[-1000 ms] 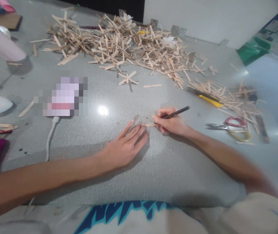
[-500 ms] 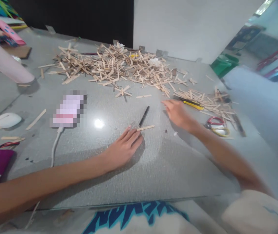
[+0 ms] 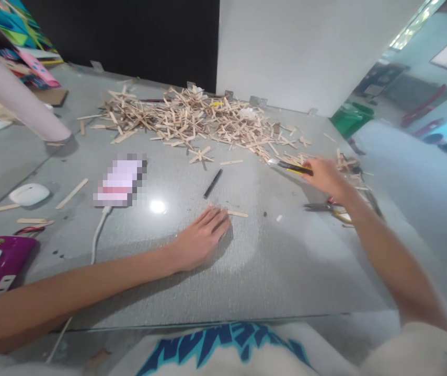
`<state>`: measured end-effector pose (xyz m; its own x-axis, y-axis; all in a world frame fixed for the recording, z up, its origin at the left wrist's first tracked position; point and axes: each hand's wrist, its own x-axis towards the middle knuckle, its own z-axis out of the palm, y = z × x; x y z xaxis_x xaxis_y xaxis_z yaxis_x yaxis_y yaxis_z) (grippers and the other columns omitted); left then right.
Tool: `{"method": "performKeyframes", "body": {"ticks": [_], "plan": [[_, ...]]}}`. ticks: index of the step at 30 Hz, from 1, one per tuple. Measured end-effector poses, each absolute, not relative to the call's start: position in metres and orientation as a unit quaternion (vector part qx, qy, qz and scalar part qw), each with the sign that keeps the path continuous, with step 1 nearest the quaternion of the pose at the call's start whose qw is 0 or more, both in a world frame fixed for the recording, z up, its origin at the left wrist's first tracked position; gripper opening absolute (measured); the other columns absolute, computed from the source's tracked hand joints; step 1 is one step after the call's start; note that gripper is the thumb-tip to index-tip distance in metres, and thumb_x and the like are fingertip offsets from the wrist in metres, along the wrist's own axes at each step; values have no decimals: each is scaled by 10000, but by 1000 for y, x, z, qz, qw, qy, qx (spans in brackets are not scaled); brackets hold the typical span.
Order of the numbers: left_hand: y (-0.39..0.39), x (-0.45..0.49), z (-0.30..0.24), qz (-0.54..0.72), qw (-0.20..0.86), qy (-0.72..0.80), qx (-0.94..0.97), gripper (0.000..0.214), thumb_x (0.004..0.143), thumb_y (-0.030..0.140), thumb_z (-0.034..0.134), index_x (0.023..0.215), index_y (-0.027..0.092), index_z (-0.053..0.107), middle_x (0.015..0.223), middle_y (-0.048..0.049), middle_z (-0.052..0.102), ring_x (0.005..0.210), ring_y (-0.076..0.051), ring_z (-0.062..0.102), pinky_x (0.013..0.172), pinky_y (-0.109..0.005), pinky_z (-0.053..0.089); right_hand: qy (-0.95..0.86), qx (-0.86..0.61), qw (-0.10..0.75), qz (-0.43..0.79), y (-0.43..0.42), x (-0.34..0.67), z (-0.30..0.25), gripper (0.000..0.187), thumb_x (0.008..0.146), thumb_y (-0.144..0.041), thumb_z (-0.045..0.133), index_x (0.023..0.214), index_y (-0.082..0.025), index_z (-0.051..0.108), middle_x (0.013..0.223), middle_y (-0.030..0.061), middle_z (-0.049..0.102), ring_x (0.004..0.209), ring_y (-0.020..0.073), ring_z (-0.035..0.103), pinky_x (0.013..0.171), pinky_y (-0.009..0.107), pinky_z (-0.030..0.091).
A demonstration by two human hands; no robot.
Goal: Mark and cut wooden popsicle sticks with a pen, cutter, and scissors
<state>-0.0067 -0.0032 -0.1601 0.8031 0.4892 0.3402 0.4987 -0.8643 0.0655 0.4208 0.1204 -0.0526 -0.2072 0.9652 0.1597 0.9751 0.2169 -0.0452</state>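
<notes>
My right hand [image 3: 327, 177] is closed around a yellow-and-black utility knife [image 3: 291, 167], its pale tip pointing left toward the stick pile. Palm down on the grey table, my left hand [image 3: 203, 232] has its fingers over one end of a wooden craft stick [image 3: 238, 213], whose other end sticks out to the right. Just beyond these fingers lies a slim black pen-like object [image 3: 213, 183]. Scissors [image 3: 319, 207] with red and yellow handles lie beneath my right forearm, partly hidden by it.
A large heap of craft sticks [image 3: 192, 120] lies along the back. Left of my hands are a phone [image 3: 119, 180] on a white cable, a white mouse [image 3: 30, 194], a purple device [image 3: 7, 261] and a pink bottle [image 3: 31, 99]. A green bin [image 3: 352, 119] stands beyond the table.
My right hand has moved right and now grips the utility knife, lifted from beside the sticks. The craft stick under my left hand has turned, its free end angling nearer me.
</notes>
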Motion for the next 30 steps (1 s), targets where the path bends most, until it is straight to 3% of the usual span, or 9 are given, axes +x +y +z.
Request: {"method": "performKeyframes", "body": {"ticks": [5, 8, 10, 13, 17, 21, 24, 27, 30], "plan": [[-3, -7, -160, -179, 33, -249, -951, 613, 964, -14, 452, 1572, 64, 489, 1570, -266, 623, 1610, -386, 510, 1321, -616, 463, -798, -571, 192, 11, 78, 388, -9, 185, 921, -330, 787, 1095, -273, 808, 1164, 118, 805, 1072, 368, 765, 1016, 516, 578], [-4, -7, -159, -173, 44, -242, -954, 654, 949, -19, 463, 1596, 79, 459, 1566, -253, 624, 1609, -381, 509, 1321, -619, 468, -801, -540, 245, 85, 56, 363, 6, 291, 892, -351, 855, 1177, -317, 804, 1190, 94, 804, 1018, 356, 788, 967, 503, 612], [-4, -7, -159, -165, 50, -238, -956, 668, 936, -27, 479, 1598, 58, 454, 1571, -266, 611, 1604, -402, 507, 1329, -638, 448, -799, -529, 252, 136, 49, 349, 9, 382, 854, -353, 902, 1219, -311, 799, 1171, 93, 813, 996, 354, 797, 949, 503, 627], [-4, -8, -162, -157, 46, -239, -957, 702, 912, -36, 504, 1608, 33, 443, 1583, -283, 591, 1607, -432, 490, 1349, -665, 400, -796, -506, 271, 191, 50, 331, 3, 370, 826, -381, 930, 1161, -271, 815, 1114, 90, 831, 984, 333, 797, 961, 502, 630], [-2, -7, -168, -161, 15, -238, -958, 767, 920, -21, 492, 1671, 103, 397, 1638, -267, 546, 1665, -415, 411, 1375, -675, 343, -770, -458, 321, 308, 59, 313, -23, 348, 827, -491, 941, 1023, -230, 820, 993, 74, 831, 898, 269, 779, 876, 422, 640], [-1, -6, -171, -154, -3, -251, -956, 897, 904, -52, 464, 1751, 186, 293, 1661, -244, 524, 1668, -402, 413, 1355, -681, 373, -763, -429, 314, 368, 61, 303, -52, 370, 905, -576, 856, 899, -212, 785, 868, 61, 778, 758, 202, 682, 714, 341, 584], [-2, -5, -170, -150, -14, -253, -956, 957, 868, -64, 485, 1765, 185, 259, 1671, -251, 505, 1667, -413, 407, 1349, -688, 376, -772, -416, 305, 373, 58, 301, -64, 345, 957, -555, 803, 968, -214, 751, 854, 46, 730, 739, 182, 633, 638, 295, 523], [-3, -5, -168, -145, -23, -250, -957, 985, 817, -48, 554, 1744, 158, 293, 1664, -262, 491, 1660, -437, 403, 1356, -686, 363, -784, -421, 290, 352, 57, 303, -71, 332, 962, -515, 788, 1102, -216, 746, 868, 40, 738, 726, 181, 640, 630, 288, 514], [-3, -5, -166, -142, -19, -245, -959, 986, 767, -42, 590, 1707, 128, 342, 1649, -279, 483, 1642, -467, 413, 1344, -702, 374, -802, -423, 263, 328, 59, 306, -78, 262, 977, -487, 769, 1013, -230, 734, 825, 21, 726, 710, 180, 643, 679, 300, 527]]}}
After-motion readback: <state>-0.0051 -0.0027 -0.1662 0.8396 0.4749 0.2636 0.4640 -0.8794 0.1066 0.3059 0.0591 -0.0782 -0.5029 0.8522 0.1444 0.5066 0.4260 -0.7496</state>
